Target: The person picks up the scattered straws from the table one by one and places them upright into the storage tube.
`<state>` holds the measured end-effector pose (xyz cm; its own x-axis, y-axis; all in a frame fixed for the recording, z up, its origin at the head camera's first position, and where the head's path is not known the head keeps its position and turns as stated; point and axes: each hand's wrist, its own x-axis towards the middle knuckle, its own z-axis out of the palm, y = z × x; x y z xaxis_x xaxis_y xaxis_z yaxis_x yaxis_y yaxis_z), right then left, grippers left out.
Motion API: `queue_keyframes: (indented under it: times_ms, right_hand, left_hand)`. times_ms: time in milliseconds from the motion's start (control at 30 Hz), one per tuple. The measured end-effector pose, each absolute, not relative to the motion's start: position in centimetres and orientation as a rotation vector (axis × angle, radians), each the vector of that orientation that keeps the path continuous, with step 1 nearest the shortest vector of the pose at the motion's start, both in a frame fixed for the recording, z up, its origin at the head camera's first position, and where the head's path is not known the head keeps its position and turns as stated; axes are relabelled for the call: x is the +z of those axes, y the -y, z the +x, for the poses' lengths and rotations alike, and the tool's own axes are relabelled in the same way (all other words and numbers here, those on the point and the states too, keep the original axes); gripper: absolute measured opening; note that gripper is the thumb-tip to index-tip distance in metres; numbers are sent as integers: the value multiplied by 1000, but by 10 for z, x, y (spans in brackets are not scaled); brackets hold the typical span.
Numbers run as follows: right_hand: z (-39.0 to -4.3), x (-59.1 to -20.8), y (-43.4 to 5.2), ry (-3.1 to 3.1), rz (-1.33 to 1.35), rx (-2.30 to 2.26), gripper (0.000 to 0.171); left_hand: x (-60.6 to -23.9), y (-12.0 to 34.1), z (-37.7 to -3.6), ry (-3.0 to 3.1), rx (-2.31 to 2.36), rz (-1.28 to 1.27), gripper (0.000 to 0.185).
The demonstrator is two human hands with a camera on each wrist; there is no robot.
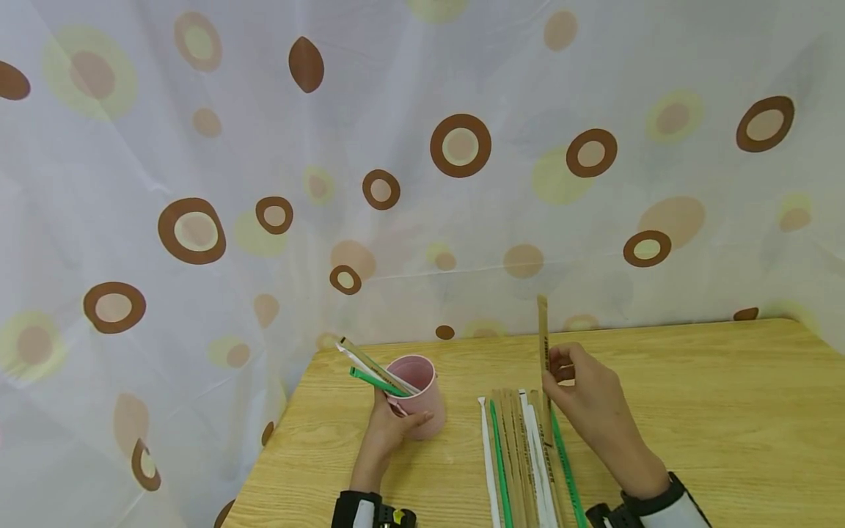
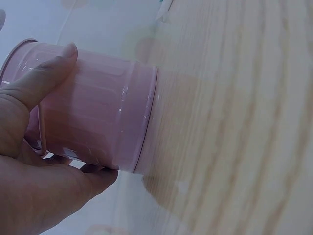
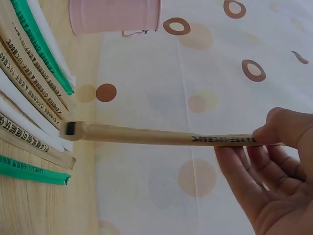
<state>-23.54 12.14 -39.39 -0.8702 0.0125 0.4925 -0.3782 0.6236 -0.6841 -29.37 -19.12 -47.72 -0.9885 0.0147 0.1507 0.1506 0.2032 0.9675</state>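
Note:
My left hand [image 1: 386, 431] grips a small pink bucket [image 1: 430, 405], thumb along its side and fingers beneath in the left wrist view. Out of its mouth lean a green wrapped straw [image 1: 375, 380], a brown one [image 1: 365, 358] and a white one, all tipped left. Between thumb and fingers, my right hand [image 1: 590, 392] pinches a brown paper-wrapped straw [image 3: 142, 135] with dark printing. It stands upright in the head view, its lower end overlapping a row of wrapped straws [image 1: 510, 451] in brown, white and green.
Side by side, the row lies lengthwise on the wooden table [image 1: 713, 411], a green straw [image 1: 569, 469] at its right end and a white straw [image 1: 487, 455] at its left. Behind the table's back edge hangs a patterned white curtain [image 1: 502, 205].

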Motion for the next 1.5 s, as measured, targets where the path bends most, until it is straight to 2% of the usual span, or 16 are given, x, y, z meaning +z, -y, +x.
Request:
queue_keyframes:
  times_ms: [1100,1500]
  right_hand:
    - [-235,-393,-116,2282,353,1185,23]
    - [-229,-401,-96,2192,457,1236,27]
  left_hand:
    - [-478,192,-295,2310,-1961,-185,103]
    - [-479,192,-293,2327,-1961,-171,106]
